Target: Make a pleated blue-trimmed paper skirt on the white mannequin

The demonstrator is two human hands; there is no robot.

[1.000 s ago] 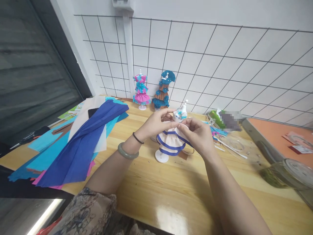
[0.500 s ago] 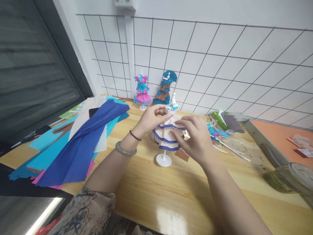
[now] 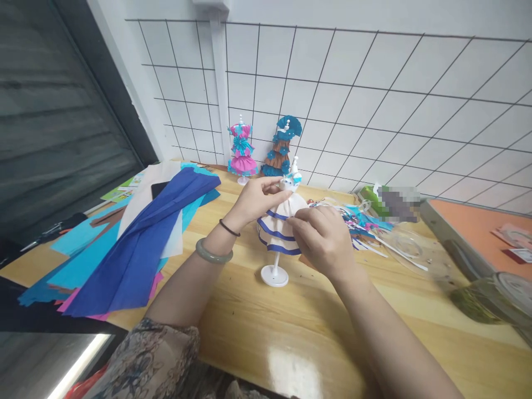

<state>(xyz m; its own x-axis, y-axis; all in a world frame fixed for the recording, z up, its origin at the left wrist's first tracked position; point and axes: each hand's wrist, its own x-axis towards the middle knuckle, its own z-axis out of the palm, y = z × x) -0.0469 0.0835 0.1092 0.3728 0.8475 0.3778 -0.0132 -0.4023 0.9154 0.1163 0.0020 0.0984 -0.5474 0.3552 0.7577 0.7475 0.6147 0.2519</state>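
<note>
A small dress-form mannequin (image 3: 295,164) stands upright on a round white base (image 3: 275,276). It wears a tiered white crepe-paper skirt (image 3: 272,235) edged with dark blue bands, and light-blue trim shows at the bodice. My left hand (image 3: 258,200) is closed around the waist, thumb in front and fingers behind. With its fingertips pressed together, my right hand (image 3: 326,238) pinches the right side of the skirt at the upper blue band. That hand covers the skirt's right part.
Two dressed mannequins, one pink (image 3: 243,166) and one brown and teal (image 3: 277,158), stand by the wall. Crepe-paper sheets (image 3: 137,244) lie at left. Paper scraps (image 3: 366,221), a tape roll (image 3: 407,246) and a clear jar (image 3: 494,299) are at right, beside an orange-bottomed tray (image 3: 469,233).
My right fingers have gone from spread over the skirt front to a pinch at its edge. The mannequin's base has shifted slightly left. My left hand keeps its hold at the waist.
</note>
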